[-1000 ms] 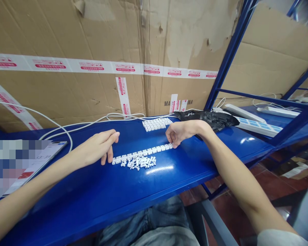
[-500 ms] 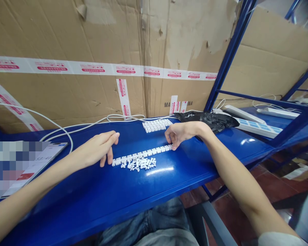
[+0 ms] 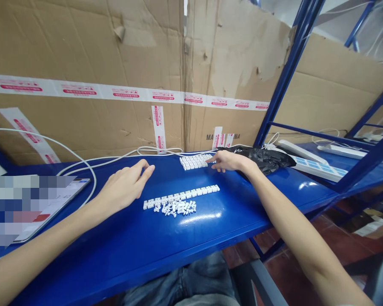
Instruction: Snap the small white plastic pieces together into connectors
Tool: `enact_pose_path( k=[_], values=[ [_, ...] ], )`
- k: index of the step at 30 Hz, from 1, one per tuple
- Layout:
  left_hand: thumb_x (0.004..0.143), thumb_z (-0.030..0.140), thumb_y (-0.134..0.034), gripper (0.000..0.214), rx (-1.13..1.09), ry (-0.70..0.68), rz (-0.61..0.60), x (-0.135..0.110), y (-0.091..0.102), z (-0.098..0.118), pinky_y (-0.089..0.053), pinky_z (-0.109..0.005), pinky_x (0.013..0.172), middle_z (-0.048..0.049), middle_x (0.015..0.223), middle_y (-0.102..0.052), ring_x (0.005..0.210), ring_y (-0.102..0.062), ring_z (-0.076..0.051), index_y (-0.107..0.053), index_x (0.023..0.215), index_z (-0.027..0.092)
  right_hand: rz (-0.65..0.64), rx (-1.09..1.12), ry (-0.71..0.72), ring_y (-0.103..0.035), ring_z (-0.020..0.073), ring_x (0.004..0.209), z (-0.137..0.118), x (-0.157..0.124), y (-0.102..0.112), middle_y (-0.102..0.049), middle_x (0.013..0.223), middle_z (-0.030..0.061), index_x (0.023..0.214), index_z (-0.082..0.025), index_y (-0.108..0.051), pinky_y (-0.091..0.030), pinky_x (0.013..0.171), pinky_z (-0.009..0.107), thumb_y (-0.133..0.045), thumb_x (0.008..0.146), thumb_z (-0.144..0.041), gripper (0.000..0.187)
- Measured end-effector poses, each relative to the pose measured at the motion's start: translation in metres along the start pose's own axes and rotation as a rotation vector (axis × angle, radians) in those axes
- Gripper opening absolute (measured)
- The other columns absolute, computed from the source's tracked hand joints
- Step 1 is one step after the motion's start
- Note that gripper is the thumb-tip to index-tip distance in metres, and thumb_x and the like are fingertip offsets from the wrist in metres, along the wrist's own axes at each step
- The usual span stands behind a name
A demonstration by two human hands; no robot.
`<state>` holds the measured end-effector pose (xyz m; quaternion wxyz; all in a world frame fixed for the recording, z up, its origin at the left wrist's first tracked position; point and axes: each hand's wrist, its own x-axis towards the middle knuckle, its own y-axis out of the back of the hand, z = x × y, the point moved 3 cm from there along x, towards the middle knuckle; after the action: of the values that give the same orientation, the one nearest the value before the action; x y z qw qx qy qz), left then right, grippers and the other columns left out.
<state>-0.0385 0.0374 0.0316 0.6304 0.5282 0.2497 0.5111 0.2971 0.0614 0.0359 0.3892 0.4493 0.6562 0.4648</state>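
Observation:
A long row of small white plastic pieces lies across the blue shelf top, with a loose heap of the same pieces just in front of it. Farther back sits a tight block of white pieces. My left hand rests on the shelf left of the row, fingers stretched out and holding nothing. My right hand reaches to the right end of the back block, fingers extended, fingertips touching it.
A black plastic bag lies right of my right hand. White cables run along the cardboard wall. A tablet-like device lies at left. Power strips sit on the right shelf behind a blue upright.
My right hand left the right end of the long row and moved back to the block of white pieces, its fingers uncurling. My left hand stayed in place.

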Motion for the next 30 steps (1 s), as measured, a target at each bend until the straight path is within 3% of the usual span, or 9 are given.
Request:
enact_pose_path(
  k=[9, 13, 17, 20, 24, 28, 30],
  values=[
    [0.102, 0.059, -0.022, 0.043, 0.07, 0.003, -0.023, -0.001, -0.003, 0.002, -0.033, -0.032, 0.061, 0.0031, 0.049, -0.063, 0.061, -0.064, -0.027, -0.049, 0.095, 0.026, 0.037, -0.029, -0.023, -0.062, 0.0128, 0.056, -0.001, 0.002, 0.002, -0.074, 0.076, 0.0078, 0.116, -0.012, -0.078, -0.049, 0.058, 0.024, -0.063, 0.089, -0.018, 0.031],
    [0.102, 0.058, -0.021, 0.043, 0.076, -0.008, -0.028, -0.001, -0.004, 0.002, -0.034, -0.033, 0.061, 0.0028, 0.049, -0.062, 0.061, -0.064, -0.027, -0.049, 0.095, 0.026, 0.106, -0.114, -0.037, -0.065, 0.0151, 0.064, -0.005, 0.006, -0.001, -0.075, 0.081, 0.0072, 0.123, -0.014, -0.074, -0.049, 0.065, 0.026, -0.075, 0.081, -0.018, 0.042],
    [0.103, 0.057, -0.022, 0.042, 0.056, -0.015, -0.034, -0.002, -0.004, 0.003, -0.035, -0.033, 0.061, 0.0034, 0.049, -0.06, 0.059, -0.064, -0.025, -0.049, 0.095, 0.026, 0.111, -0.131, -0.048, -0.065, 0.016, 0.068, -0.01, 0.006, -0.002, -0.074, 0.079, 0.0083, 0.099, -0.01, -0.078, -0.047, 0.064, 0.026, -0.076, 0.078, -0.015, 0.022],
    [0.103, 0.057, -0.025, 0.04, -0.019, -0.063, -0.018, -0.004, -0.005, 0.007, -0.036, -0.032, 0.06, 0.0049, 0.052, -0.061, 0.056, -0.061, -0.022, -0.05, 0.096, 0.026, 0.21, -0.061, 0.094, -0.065, 0.0158, 0.07, -0.026, -0.001, 0.001, -0.074, 0.08, 0.0082, 0.09, -0.009, -0.077, -0.048, 0.066, 0.026, -0.075, 0.076, -0.011, 0.014],
    [0.103, 0.053, -0.034, 0.034, -0.141, -0.255, 0.033, -0.011, -0.011, 0.019, -0.041, -0.03, 0.062, 0.0034, 0.073, -0.068, 0.061, -0.062, -0.018, -0.053, 0.108, 0.025, 0.401, 0.234, 0.34, -0.067, 0.0141, 0.073, -0.069, -0.011, -0.003, -0.075, 0.082, 0.005, 0.092, -0.013, -0.074, -0.051, 0.071, 0.025, -0.073, 0.08, -0.016, 0.013],
    [0.102, 0.049, -0.044, 0.037, -0.136, -0.362, 0.084, -0.016, -0.018, 0.026, -0.044, -0.03, 0.067, 0.0011, 0.089, -0.07, 0.068, -0.064, -0.017, -0.053, 0.128, 0.025, 0.482, 0.431, 0.443, -0.065, 0.0125, 0.07, -0.103, -0.016, -0.019, -0.074, 0.08, 0.0031, 0.091, -0.015, -0.074, -0.05, 0.065, 0.024, -0.073, 0.082, -0.023, 0.012],
    [0.101, 0.05, -0.047, 0.038, -0.141, -0.387, 0.1, -0.016, -0.02, 0.027, -0.044, -0.028, 0.065, 0.0006, 0.091, -0.07, 0.068, -0.064, -0.016, -0.054, 0.129, 0.025, 0.476, 0.51, 0.463, -0.066, 0.0127, 0.071, -0.111, -0.017, -0.027, -0.074, 0.081, 0.0034, 0.091, -0.015, -0.074, -0.051, 0.064, 0.024, -0.072, 0.082, -0.023, 0.012]
  ],
)
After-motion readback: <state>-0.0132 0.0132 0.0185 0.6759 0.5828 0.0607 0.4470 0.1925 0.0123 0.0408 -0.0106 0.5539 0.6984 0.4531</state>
